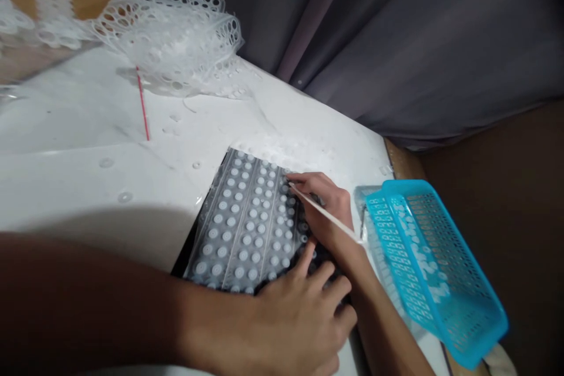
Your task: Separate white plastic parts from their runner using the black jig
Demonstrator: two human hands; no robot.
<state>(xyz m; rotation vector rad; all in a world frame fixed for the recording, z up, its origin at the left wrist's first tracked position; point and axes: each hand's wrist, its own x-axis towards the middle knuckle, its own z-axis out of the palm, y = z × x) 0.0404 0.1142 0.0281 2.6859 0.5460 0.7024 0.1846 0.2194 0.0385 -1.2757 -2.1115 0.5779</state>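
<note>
A dark board (187, 247) lies at a slant on the white table, under a clear sheet holding rows of small round white pieces (244, 239). My left hand (304, 311) rests on the lower right part of this sheet, palm down with its fingers spread. Farther up the right side, my right hand (328, 202) is closed on a thin white stick (328, 213). The stick's tip is at the upper right rows of pieces. My hands and forearms hide the board's right and lower parts.
To the right, a blue plastic basket (478, 267) holds small whitish pieces. A heap of clear perforated sheets (171, 41) lies at the back left, near a thin red strip (143, 104). Loose rings (125, 196) dot the white table (79, 129). A dark curtain (352, 29) hangs behind.
</note>
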